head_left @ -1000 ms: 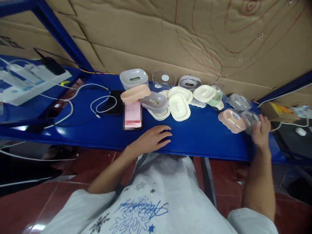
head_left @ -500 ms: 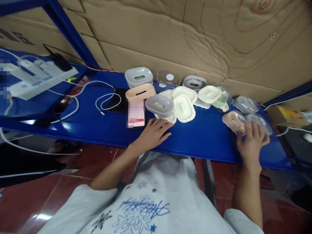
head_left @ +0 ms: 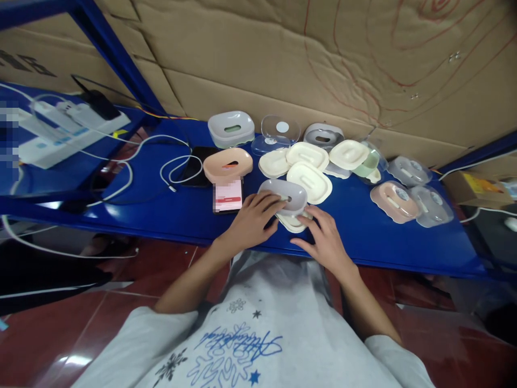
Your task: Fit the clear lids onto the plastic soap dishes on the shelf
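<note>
A grey-lilac oval dish with a central slot [head_left: 297, 193] rests over a cream piece [head_left: 291, 223] near the front edge of the blue table. My left hand [head_left: 252, 218] reaches over the dish's left side, its fingers bent onto the rim and toward the slot, gripping it. At the dish's right front, my right hand [head_left: 325, 240] has its thumb and fingers spread, with fingertips touching the edge of the cream piece. Behind them lie several cream oval pieces [head_left: 309, 183]. A peach dish [head_left: 228, 164] overlaps a phone [head_left: 228, 196] on the left.
A pink soap box [head_left: 393, 202] and clear lids [head_left: 432, 206] lie on the right. Grey dishes [head_left: 231, 128] stand along the cardboard wall [head_left: 250, 59]. White cables [head_left: 131, 172] and a power strip [head_left: 72, 137] are on the left.
My right hand has left the pink box and come to the middle. The grey-lilac dish and the cream piece under it have moved right and nearer, with my left hand now over the dish.
</note>
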A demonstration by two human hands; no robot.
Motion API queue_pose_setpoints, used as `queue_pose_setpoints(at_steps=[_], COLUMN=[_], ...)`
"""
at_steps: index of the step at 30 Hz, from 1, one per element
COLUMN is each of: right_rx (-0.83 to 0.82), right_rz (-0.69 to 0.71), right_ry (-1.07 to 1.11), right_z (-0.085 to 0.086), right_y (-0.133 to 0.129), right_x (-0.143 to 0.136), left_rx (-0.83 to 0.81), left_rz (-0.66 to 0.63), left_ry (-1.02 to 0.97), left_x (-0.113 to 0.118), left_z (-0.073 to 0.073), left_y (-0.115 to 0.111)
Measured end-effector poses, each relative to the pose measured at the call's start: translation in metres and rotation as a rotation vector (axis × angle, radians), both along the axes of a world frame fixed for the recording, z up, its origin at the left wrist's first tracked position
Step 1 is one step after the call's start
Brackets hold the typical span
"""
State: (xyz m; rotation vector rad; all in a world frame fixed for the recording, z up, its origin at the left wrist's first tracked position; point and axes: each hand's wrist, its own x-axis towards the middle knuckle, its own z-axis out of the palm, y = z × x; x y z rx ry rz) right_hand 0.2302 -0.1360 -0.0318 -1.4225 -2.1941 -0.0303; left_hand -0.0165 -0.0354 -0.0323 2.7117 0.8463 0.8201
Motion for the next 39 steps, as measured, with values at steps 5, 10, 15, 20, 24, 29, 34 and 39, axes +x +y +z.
queue_pose_setpoints(at_steps=[5, 10, 15, 20, 24, 29, 34, 39], right_rx=[-0.074, -0.032, 0.040, 0.052, -0.031, 0.024, -0.041, -0.082], right_rz=[-0.097, -0.114, -0.218, -0.277, -0.151, -0.068, 0.039, 0.090], right_ry=[0.156, -0.010, 0.039, 0.189, 0.232, 0.189, 0.155, 0.173], right_z=[-0.002, 0.001, 0.001, 0.002, -0.003, -0.006, -0.001, 0.001], right_y=[-0.009, -0.012, -0.015, -0.023, -0.023, -0.016, -0.012, -0.012], right_x=[0.021, 0.038, 0.065, 0.081, 0.058, 0.030, 0.034, 0.034], left_rx=[-0.029, 0.001, 0.028, 0.058, 0.070, 0.101, 0.122, 0.117], left_rz=[-0.012, 0.169, 0.131, 0.038, 0.033, -0.147, -0.239, -0.220], left_ry=[-0.121, -0.313, -0.310, -0.241, -0.222, -0.085, 0.007, 0.081], left_x=[0.000, -0.001, -0.001, 0.002, 0.002, 0.003, 0.006, 0.006], left_z=[0.001, 0.007, 0.007, 0.004, 0.002, -0.001, 0.002, 0.006], left_y=[0.000, -0.003, -0.005, -0.004, -0.004, -0.006, -0.010, -0.010])
